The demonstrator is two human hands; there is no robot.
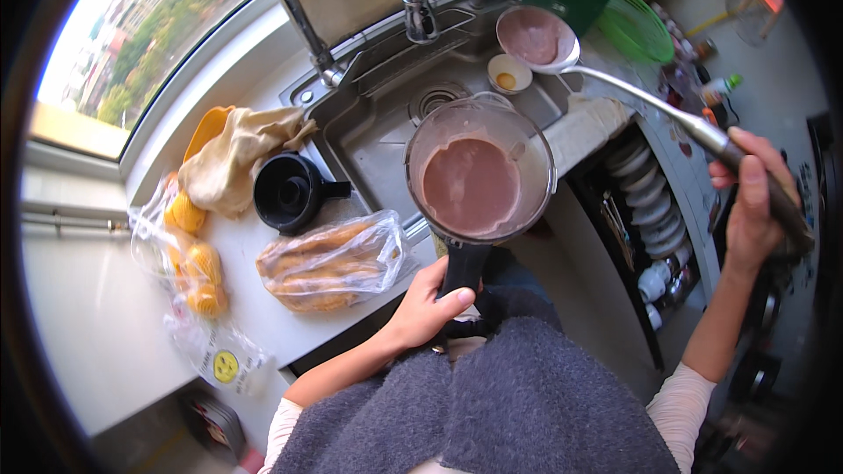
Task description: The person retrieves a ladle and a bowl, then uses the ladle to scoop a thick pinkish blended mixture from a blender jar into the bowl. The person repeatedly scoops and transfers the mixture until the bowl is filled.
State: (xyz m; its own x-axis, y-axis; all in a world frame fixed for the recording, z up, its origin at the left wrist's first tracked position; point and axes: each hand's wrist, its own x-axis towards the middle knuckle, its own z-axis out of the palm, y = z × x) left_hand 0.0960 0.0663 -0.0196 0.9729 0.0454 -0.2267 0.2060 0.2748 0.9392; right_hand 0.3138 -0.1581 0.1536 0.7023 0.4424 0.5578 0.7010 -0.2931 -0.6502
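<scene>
My left hand [431,306] grips the black handle of a clear jug [481,171], which holds a pinkish-brown liquid and is held over the near edge of the sink. My right hand [757,197] is closed round the dark handle of a metal ladle [658,105]. The ladle's shaft reaches left to a bowl [539,36] of similar pinkish liquid by the sink's far right corner; the ladle's head is hard to make out there. Beside that bowl sits a small white bowl [509,74] with a little yellowish-brown stuff in it.
A steel sink [375,164] with a chrome faucet [319,52] lies ahead. On the left counter are a black lid-like part [288,192], bagged bread-like sticks [332,263], a beige cloth [230,158] and netted yellow fruit [205,270]. A green basket [635,23] stands back right; an open dish drawer [649,204] is below.
</scene>
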